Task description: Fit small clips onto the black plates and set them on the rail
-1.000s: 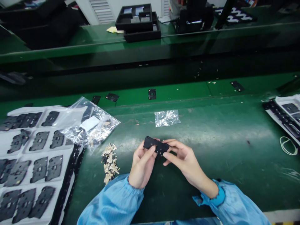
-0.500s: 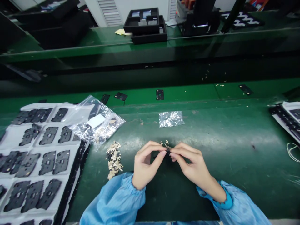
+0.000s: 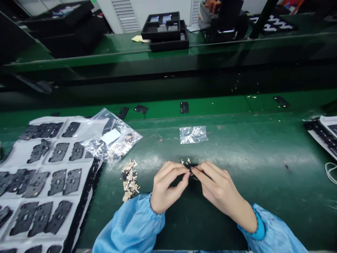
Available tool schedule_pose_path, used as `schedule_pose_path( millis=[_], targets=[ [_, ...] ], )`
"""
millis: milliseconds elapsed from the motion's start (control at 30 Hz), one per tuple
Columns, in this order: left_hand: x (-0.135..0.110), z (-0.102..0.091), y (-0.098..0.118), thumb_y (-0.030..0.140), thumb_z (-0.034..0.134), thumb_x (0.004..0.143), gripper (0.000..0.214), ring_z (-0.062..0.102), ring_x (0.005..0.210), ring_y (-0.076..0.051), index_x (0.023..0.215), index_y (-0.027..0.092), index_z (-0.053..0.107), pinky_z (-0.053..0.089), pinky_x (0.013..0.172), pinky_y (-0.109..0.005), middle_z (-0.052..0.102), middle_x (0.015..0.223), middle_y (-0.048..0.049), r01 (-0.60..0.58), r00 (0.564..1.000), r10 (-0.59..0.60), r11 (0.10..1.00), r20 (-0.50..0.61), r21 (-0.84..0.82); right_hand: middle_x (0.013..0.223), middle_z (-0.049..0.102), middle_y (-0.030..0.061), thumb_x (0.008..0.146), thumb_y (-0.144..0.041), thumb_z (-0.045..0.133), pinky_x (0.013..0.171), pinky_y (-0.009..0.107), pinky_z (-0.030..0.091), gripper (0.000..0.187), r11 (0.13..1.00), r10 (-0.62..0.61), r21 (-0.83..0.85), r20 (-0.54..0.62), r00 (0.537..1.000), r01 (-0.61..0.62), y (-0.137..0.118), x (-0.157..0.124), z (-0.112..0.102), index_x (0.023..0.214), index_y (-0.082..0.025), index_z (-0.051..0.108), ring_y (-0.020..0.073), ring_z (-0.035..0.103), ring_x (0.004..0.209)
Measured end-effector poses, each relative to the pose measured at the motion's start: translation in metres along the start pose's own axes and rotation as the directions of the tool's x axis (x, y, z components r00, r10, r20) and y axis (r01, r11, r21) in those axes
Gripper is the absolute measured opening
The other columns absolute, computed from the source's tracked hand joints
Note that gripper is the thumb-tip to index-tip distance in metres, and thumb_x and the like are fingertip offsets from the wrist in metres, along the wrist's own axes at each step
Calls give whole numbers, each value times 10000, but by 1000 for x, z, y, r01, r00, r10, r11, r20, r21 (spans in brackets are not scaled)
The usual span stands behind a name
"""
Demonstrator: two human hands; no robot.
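Observation:
My left hand (image 3: 170, 186) and my right hand (image 3: 219, 184) meet over the bench, both closed in a pinch. Between their fingertips is a small black part (image 3: 194, 168), mostly covered by the fingers, so its exact kind cannot be made out. A few small beige pieces (image 3: 188, 161) lie just beyond the fingertips. To the left of my left hand is a loose pile of beige and black small pieces (image 3: 130, 181). Farther left, a clear zip bag (image 3: 122, 146) with similar pieces and a white label rests partly on a white tray (image 3: 61, 195) of flat black plates.
A small clear bag (image 3: 194, 135) lies beyond my hands on the green bench (image 3: 263, 168). Several black plates, one of them a black plate (image 3: 184, 107), lie along the green strip behind. Black boxes (image 3: 165, 33) stand on the shelf. Another tray (image 3: 322, 137) is at right.
The fingers of my right hand have shifted over the small black part and lie flatter. The whole view has moved slightly, with things appearing a little farther right.

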State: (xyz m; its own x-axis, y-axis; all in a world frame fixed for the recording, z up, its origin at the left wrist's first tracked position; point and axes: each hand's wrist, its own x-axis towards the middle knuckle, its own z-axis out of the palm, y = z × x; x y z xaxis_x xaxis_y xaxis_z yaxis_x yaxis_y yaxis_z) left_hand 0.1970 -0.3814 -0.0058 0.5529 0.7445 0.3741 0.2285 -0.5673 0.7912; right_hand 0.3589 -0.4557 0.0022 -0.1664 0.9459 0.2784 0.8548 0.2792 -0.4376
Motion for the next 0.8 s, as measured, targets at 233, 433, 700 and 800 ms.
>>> schedule_pose_path(
  millis=[233, 433, 700, 800],
  targets=[
    [-11, 7, -5, 75, 617, 749, 415, 600, 927, -210, 1135, 225, 591, 437, 854, -380, 691, 1000, -58, -218, 971, 237, 932, -31, 289, 768, 539, 63, 852, -53, 415, 598, 293, 449, 282, 978, 151, 170, -157, 976, -124, -13, 5, 11, 1015, -180, 607, 175, 520, 696],
    [-11, 10, 1, 172, 533, 825, 546, 418, 1215, -271, 1348, 159, 377, 227, 1039, -501, 555, 1268, -117, -211, 977, 183, 894, 108, 396, 805, 599, 47, 859, -86, 468, 634, 265, 481, 237, 961, 185, 250, -244, 952, -123, 8, 22, 2, 976, -217, 627, 147, 574, 684],
    [-8, 11, -2, 147, 517, 818, 426, 342, 1274, -282, 1243, 167, 491, 306, 1017, -514, 460, 1334, -147, -118, 993, 107, 931, 50, 345, 1124, 604, 156, 880, -168, 406, 734, 292, 431, 297, 834, 271, -402, -300, 915, -379, 172, 81, -31, 1018, -132, 667, 211, 593, 908],
    [-5, 9, -2, 136, 509, 816, 359, 380, 1250, -275, 1168, 189, 553, 336, 999, -514, 494, 1300, -133, -104, 995, 103, 942, 21, 320, 1034, 641, 196, 791, -92, 477, 633, 312, 396, 242, 807, 304, -447, -243, 921, -384, 196, 94, -35, 853, -96, 711, 227, 594, 825]
  ],
)
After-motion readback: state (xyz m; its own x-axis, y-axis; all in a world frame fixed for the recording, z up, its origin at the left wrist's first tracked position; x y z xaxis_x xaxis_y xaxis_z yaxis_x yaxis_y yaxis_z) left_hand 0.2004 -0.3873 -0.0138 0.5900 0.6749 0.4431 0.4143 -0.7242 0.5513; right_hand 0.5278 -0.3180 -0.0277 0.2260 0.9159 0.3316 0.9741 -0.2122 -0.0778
